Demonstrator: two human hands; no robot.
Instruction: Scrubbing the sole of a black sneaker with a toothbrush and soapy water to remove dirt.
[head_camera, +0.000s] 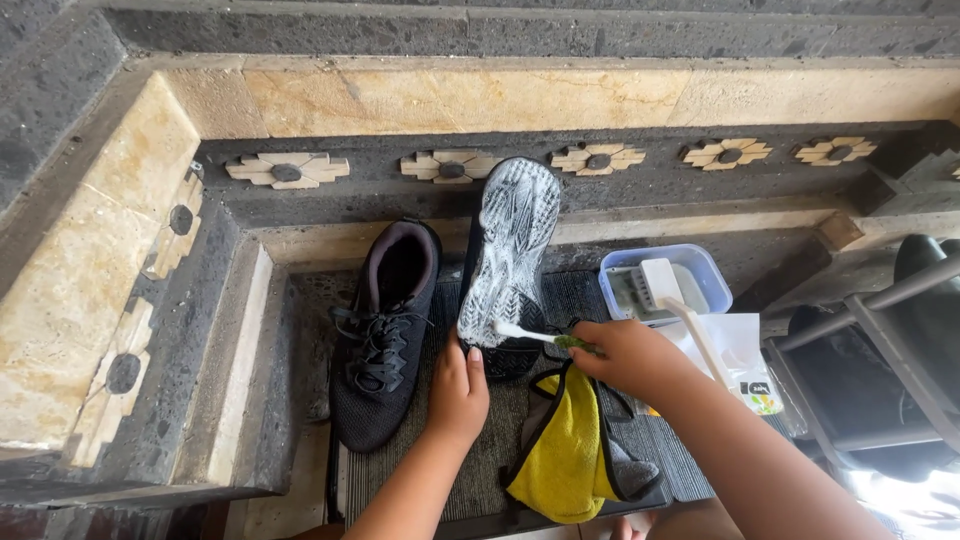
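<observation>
Right hand (625, 357) is clenched on a toothbrush (530, 334); only the white neck and head show, the green grip is mostly buried in the fist. Bristle end touches the lower edge of the sole (508, 250) of a shoe tipped up on its side, tread facing the camera. Whether the bristles are wet or soapy is too small to tell.

Left hand (458, 392) grips that shoe at its lower end, thumb up against the sole edge; fingers wrap behind and are hidden, so the grasp point on the far side can't be seen. The shoe's black upper is almost fully hidden behind the sole and the hand.

Just left of it, a second black shoe (383, 335) sits upright on a dark ribbed mat (500, 420), laces up, opening toward the wall. Not touched by either hand.

Below the right wrist lies a yellow cloth (565, 450) with black trim, bunched; a grey piece pokes out from under it on the right, unclear what it is.

Behind the right hand: a clear blue-rimmed tub (700, 268) with a white brush (665, 290) standing in it, handle slanting down and passing behind the forearm. Tub contents hard to read. A white packet (745, 360) lies beside it, partly covered by the arm.

Stone step (450, 100) with flower tiles frames everything. Far right, dark metal bars (890, 300), cut off by the frame. Both forearms are cropped at the bottom edge.
</observation>
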